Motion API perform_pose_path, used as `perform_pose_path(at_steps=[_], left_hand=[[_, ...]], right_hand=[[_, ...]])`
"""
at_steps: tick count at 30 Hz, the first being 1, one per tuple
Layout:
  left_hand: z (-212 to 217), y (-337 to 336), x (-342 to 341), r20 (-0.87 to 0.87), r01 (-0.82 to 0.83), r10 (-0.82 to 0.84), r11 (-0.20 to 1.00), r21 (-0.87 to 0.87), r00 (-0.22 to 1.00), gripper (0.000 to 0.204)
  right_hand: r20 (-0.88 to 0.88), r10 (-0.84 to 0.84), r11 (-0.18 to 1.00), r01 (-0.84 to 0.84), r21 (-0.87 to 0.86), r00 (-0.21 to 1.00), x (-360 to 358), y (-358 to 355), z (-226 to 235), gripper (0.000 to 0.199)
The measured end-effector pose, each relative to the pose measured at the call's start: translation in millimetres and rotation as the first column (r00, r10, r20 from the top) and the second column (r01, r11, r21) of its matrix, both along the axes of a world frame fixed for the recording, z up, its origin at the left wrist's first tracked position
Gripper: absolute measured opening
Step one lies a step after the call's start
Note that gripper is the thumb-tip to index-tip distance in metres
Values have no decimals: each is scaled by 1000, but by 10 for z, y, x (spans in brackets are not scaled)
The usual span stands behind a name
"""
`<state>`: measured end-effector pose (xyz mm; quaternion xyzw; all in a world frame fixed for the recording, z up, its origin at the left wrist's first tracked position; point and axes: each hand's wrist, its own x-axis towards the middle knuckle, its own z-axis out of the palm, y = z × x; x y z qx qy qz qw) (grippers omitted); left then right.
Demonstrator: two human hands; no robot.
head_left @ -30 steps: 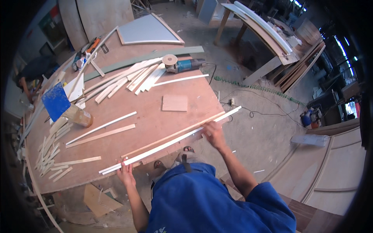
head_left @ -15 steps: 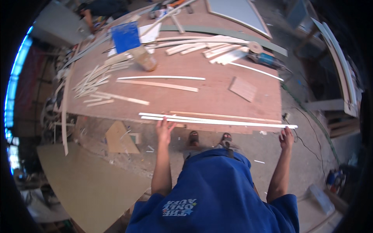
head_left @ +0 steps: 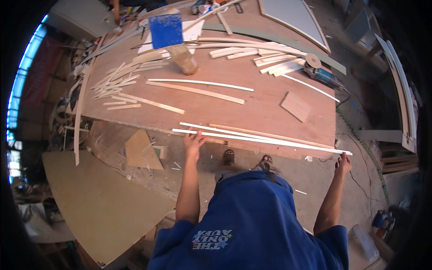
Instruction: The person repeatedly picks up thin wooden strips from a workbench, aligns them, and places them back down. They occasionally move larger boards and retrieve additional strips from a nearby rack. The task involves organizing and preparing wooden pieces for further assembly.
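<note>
Two long white strips (head_left: 252,139) lie across in front of me along the near edge of the worktable. At the right they come together, and their left ends spread apart. My left hand (head_left: 193,143) is closed on the nearer strip a little in from its left end, some fingers over it. My right hand (head_left: 344,164) pinches the joined right ends, just past the table's corner. Right behind the white strips a thin bare-wood strip (head_left: 270,135) rests on the tabletop.
The brown worktable (head_left: 225,110) bears more wooden strips (head_left: 209,93), a square wood piece (head_left: 295,106), a jar of brownish stuff (head_left: 183,59) and an angle grinder (head_left: 325,76). A board (head_left: 103,202) leans at lower left. Cables trail across the floor at right. Another person's arm (head_left: 116,11) shows far left.
The left ends of the two white strips have spread further apart. Both hands still hold the strips, and the whole view has shifted slightly.
</note>
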<state>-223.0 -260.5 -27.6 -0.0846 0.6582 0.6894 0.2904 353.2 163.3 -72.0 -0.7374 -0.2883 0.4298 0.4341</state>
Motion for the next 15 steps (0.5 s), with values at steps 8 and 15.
perform_pose_path(at_steps=[8, 15], left_hand=[[44, 46, -49, -70, 47, -53, 995, -84, 996, 61], [-28, -71, -154, -114, 106, -180, 876, -470, 977, 58]], right_hand=[[44, -38, 999, 39, -2, 998, -123, -1, 412, 19], [-18, 64, 997, -64, -34, 998, -30, 45, 448, 17]])
